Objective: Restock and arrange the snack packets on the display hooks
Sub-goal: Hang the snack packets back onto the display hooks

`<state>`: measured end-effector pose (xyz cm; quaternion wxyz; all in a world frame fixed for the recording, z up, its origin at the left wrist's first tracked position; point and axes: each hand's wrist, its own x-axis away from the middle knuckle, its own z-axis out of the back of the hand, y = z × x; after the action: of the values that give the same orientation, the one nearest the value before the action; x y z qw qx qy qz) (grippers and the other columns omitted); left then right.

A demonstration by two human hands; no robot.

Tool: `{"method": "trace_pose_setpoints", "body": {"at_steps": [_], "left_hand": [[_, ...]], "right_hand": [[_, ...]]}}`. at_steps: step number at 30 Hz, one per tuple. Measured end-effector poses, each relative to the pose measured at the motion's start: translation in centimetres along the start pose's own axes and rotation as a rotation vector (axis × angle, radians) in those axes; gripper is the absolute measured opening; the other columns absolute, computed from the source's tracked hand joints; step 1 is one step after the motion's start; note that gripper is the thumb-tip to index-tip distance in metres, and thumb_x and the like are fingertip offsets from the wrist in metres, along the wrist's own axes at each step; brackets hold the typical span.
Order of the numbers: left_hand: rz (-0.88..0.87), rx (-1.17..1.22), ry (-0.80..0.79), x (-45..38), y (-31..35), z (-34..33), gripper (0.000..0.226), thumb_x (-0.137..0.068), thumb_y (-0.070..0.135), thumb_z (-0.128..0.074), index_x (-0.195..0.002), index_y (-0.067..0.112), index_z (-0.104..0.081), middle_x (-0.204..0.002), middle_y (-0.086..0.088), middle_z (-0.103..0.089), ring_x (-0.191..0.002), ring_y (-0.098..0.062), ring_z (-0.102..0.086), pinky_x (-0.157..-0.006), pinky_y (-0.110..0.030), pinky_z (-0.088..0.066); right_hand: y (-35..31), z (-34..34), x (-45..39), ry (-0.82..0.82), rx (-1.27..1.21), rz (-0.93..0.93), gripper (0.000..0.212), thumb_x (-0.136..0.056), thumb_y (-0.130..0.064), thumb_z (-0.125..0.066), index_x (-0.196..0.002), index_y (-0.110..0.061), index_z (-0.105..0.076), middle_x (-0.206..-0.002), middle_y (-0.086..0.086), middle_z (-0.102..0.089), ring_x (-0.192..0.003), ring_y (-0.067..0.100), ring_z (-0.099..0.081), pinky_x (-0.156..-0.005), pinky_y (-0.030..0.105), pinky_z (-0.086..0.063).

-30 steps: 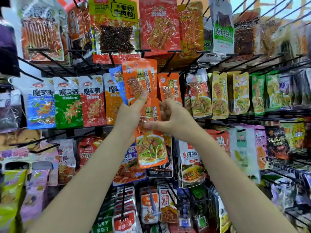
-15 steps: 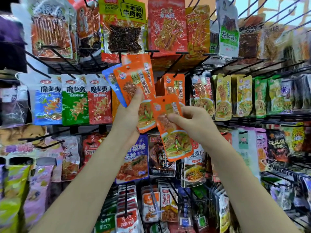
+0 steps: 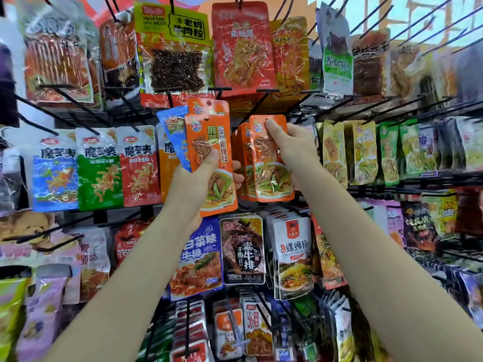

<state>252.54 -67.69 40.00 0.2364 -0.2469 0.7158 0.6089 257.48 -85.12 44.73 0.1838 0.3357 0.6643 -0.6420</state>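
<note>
My left hand (image 3: pixel 198 184) grips a small fan of snack packets: two orange ones (image 3: pixel 209 142) in front and a blue one (image 3: pixel 173 131) behind, held up before the rack. My right hand (image 3: pixel 292 147) pinches a single orange packet (image 3: pixel 269 163) near its top edge, with the thumb over the hang hole. That packet sits upright against a stack of matching orange packets (image 3: pixel 241 163) hanging on a black hook (image 3: pixel 251 108) in the middle row.
The rack is packed with hanging packets: blue, green and red konjac packs (image 3: pixel 99 168) at left, yellow and green packs (image 3: pixel 363 152) at right, large red bags (image 3: pixel 243 48) above, dark and white packs (image 3: pixel 243 249) below. Bare black hooks (image 3: pixel 68 100) jut out at upper left.
My right hand has carried one orange packet up and right, from beside the left hand's bundle to the hook's orange stack. The view has closed in on the rack.
</note>
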Motion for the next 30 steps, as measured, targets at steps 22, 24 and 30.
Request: {"method": "trace_pose_setpoints", "body": {"at_steps": [22,24,30], "left_hand": [[0.019,0.001,0.006,0.0,-0.8,0.1,0.018,-0.104,0.029,-0.054,-0.112,0.017,-0.065,-0.095,-0.010,-0.079,-0.073,-0.027,-0.076,-0.063,-0.035,-0.061],[0.007,0.010,-0.003,0.1,-0.8,0.3,0.017,-0.105,0.028,-0.054,-0.110,0.017,-0.066,-0.095,-0.010,-0.079,-0.071,-0.026,-0.075,-0.061,-0.034,-0.060],[-0.021,0.007,-0.021,0.0,-0.8,1.0,0.026,-0.105,0.028,-0.053,-0.123,0.011,-0.064,-0.097,-0.011,-0.079,-0.074,-0.027,-0.076,-0.062,-0.034,-0.060]], "right_hand": [[-0.5,-0.9,-2.5,-0.023,0.048,0.030,0.039,-0.093,-0.049,-0.060,-0.080,-0.012,-0.063,-0.081,0.016,-0.060,-0.075,0.025,-0.056,-0.074,0.047,-0.051],[-0.2,-1.0,-2.3,-0.006,0.088,0.045,0.045,-0.099,-0.042,-0.054,-0.094,0.001,-0.062,-0.091,0.028,-0.065,-0.075,0.031,-0.060,-0.077,0.051,-0.053],[2.1,-1.0,0.3,0.268,0.550,0.678,0.044,-0.095,-0.022,-0.066,-0.130,-0.003,-0.048,-0.116,0.010,-0.051,-0.105,0.019,-0.049,-0.091,0.026,-0.040]]}}
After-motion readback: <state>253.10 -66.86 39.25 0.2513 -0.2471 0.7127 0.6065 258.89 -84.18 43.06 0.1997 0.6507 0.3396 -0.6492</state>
